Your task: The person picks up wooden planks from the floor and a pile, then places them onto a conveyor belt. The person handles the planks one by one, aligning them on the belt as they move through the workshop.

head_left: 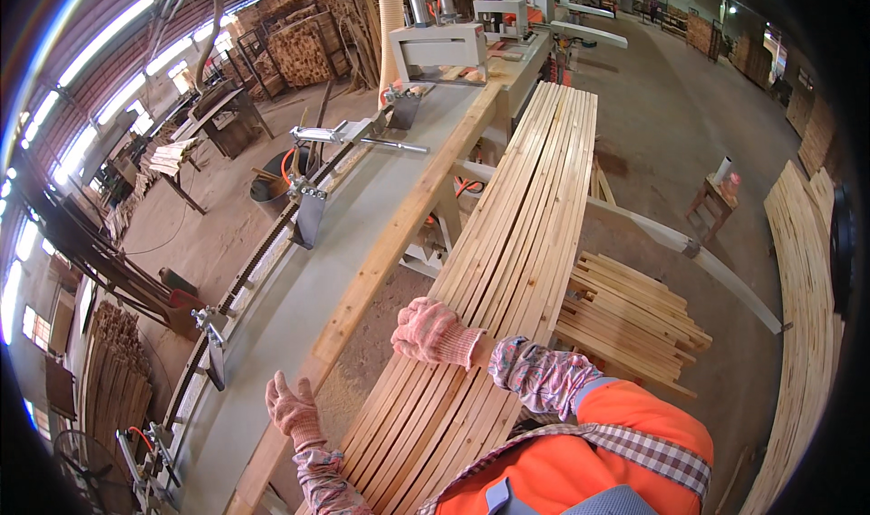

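Observation:
A long layer of pale wooden strips (pixel 507 270) runs away from me, side by side with narrow gaps. Above its left edge is my right hand (pixel 435 334), gloved in pink, its fingers curled into a fist; whatever they grip is hidden. My left hand (pixel 293 411), in a matching glove, has its fingers spread and holds nothing. It is at the wooden rail (pixel 376 259) along the near edge of the grey machine table (pixel 362 211); whether it rests on the rail I cannot tell.
Metal stops and a pneumatic cylinder (pixel 319 135) line the table's far side, and a press-like machine frame (pixel 439 48) stands at its end. More strips (pixel 625 320) are stacked lower right. A small stool (pixel 714 202) and tall boards (pixel 797 334) are farther right.

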Demonstrator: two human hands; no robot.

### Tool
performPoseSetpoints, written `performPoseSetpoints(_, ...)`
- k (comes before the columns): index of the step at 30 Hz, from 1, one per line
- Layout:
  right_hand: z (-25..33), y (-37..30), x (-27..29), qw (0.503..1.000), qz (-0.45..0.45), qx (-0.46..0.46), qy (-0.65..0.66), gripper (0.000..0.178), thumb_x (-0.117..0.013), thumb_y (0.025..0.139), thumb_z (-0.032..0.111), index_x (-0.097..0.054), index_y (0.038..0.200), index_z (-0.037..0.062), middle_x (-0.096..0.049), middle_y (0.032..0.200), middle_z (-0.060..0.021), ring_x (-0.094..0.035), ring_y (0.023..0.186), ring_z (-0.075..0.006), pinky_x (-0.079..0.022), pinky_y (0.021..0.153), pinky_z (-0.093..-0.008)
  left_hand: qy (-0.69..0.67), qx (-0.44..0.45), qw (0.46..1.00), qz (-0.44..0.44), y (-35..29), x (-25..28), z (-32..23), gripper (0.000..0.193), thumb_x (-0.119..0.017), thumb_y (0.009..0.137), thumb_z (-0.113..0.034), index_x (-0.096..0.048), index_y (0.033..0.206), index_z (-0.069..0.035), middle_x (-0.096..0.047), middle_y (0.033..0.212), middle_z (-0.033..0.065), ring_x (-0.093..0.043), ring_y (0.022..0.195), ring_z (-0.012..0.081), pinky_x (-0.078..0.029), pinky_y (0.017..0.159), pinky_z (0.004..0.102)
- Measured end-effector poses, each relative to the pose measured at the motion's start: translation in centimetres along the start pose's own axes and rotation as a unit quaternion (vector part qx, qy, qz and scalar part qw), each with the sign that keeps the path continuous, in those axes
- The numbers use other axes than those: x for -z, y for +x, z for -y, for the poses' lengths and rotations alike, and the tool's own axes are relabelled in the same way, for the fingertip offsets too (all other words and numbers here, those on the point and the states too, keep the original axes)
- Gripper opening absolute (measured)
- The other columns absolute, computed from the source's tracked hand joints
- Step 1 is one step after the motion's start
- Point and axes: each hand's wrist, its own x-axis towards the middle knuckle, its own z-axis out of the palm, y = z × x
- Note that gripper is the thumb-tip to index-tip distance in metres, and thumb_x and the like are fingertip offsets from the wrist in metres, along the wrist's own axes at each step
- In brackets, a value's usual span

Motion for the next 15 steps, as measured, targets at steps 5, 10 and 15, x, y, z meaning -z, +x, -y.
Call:
performPoseSetpoints(5,0.0,0.0,0.2,1.000,0.016,-0.005,0.005,0.021,-0.058,0.090,0.038,-0.071,0.090,0.0216,-0.062,0.090,-0.0002,-0.057,0.098,-0.0219,-0.042,0.096,-0.0344,0.131,0.077,0.950,0.273,0.8,3.1,-2.3,0.061,-0.044,0.091,-0.062,-0.060,0.123,-0.012,-0.055,0.132,0.0158,-0.055,0.117,0.0350,-0.045,0.097,0.0433)
performPoseSetpoints(10,-0.1,0.0,-0.5,0.998,-0.025,0.019,0.057,0.024,-0.055,0.092,0.037,-0.071,0.090,0.0191,-0.066,0.100,-0.0048,-0.059,0.101,-0.0235,-0.041,0.097,-0.0352,0.024,0.044,0.962,0.269,0.3,2.5,-0.7,0.057,-0.045,0.089,-0.063,-0.073,0.102,-0.014,-0.071,0.098,0.0148,-0.066,0.097,0.0327,-0.050,0.088,0.0437)
performPoseSetpoints(15,-0.1,-0.6,-1.8,0.986,-0.142,0.030,0.081,0.024,-0.058,0.090,0.039,-0.071,0.097,0.0193,-0.065,0.099,-0.0026,-0.060,0.103,-0.0247,-0.050,0.090,-0.0405,-0.104,0.052,0.931,0.346,-0.1,3.5,-0.9,0.051,-0.056,0.085,-0.058,-0.075,0.097,-0.013,-0.072,0.090,0.0124,-0.068,0.088,0.0277,-0.051,0.081,0.0391)
